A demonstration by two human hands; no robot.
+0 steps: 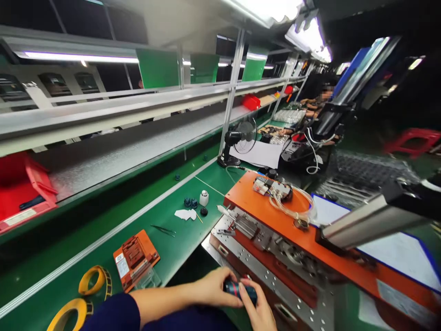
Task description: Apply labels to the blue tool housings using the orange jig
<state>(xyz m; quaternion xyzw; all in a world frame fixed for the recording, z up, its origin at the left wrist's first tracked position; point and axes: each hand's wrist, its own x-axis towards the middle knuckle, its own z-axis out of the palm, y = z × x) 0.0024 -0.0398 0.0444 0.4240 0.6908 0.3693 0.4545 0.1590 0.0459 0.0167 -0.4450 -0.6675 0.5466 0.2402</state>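
A small dark, roughly cylindrical part (248,292) with a thin red line lies between my two hands, low in the head view. My left hand (218,287) has its thumb and fingers closed around the part's left end. From the right, my right hand (257,305) grips its other end with the fingertips. The fingers cover much of it, so its exact kind does not show. Just beyond my hands is the metal plate of a machine fixture (255,266) with an orange top (237,186).
On the green bench (179,248) lie an orange jig (136,257), yellow tape rolls (91,280), tweezers (163,230), a white bottle (204,198) and small dark parts (191,202). A fan (241,140) stands behind. A red bin (27,193) sits left; a co-worker (315,105) is far right.
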